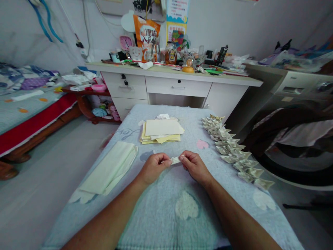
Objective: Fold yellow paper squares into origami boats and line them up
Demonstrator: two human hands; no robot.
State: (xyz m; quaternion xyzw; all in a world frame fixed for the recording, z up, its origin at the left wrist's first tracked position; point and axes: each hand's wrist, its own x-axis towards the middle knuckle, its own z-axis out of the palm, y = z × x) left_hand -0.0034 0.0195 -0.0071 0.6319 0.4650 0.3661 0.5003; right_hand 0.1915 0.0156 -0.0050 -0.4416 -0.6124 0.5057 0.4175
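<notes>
Between my two hands is a small piece of folded paper (176, 160), pale and narrow. My left hand (155, 166) pinches its left end between thumb and fingers. The right end is gripped the same way by my right hand (194, 166). Just beyond the hands lies a stack of cream and yellow paper sheets (163, 128). To the left, a folded pile of pale green paper (110, 168) rests at a slant. Along the right side, several folded paper boats (231, 147) stand in a row, the farthest one patterned in yellow and black.
A light blue cloth with heart shapes (156, 215) covers the table. Behind it stands a white desk (179, 85) crowded with a jar (171, 53), an orange snack bag (146, 34) and small items. A bed (28, 104) is at left, a washing machine (293, 90) at right.
</notes>
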